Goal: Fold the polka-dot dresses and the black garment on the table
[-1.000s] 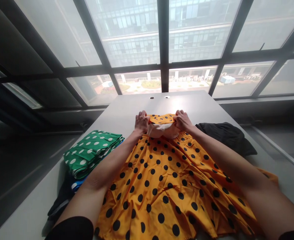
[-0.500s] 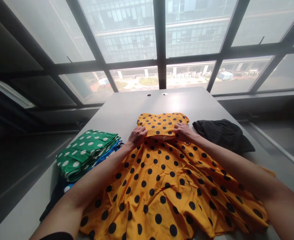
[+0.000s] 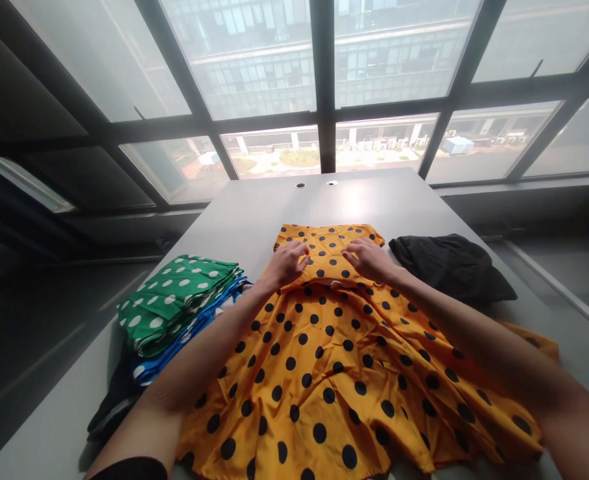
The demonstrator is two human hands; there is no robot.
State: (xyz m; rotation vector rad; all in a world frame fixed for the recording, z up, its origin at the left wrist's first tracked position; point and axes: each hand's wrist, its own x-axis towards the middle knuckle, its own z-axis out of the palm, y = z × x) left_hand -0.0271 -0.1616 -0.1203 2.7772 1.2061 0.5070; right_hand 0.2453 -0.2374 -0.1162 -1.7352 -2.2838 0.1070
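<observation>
An orange dress with black polka dots is spread across the table, its skirt fanned out toward me. The dress's upper part lies folded over in a flat band at the far end, above the waist. My left hand is over the left side of that band, thumb apart from the bent fingers. Over the right side is my right hand, also open, its fingers pointing inward. Neither hand grips the cloth; whether the fingertips touch it I cannot tell. My forearms hide parts of the skirt's sides.
On the left stands a stack of folded clothes, a green white-dotted one on top of blue ones. A black folded garment lies at the right. The white table has two round holes near its far edge, below large windows.
Both hands have let go of the dress's folded upper part and lifted slightly, fingers loosened. The band's lower edge now sits a little lower and flatter. The view has shifted slightly.
</observation>
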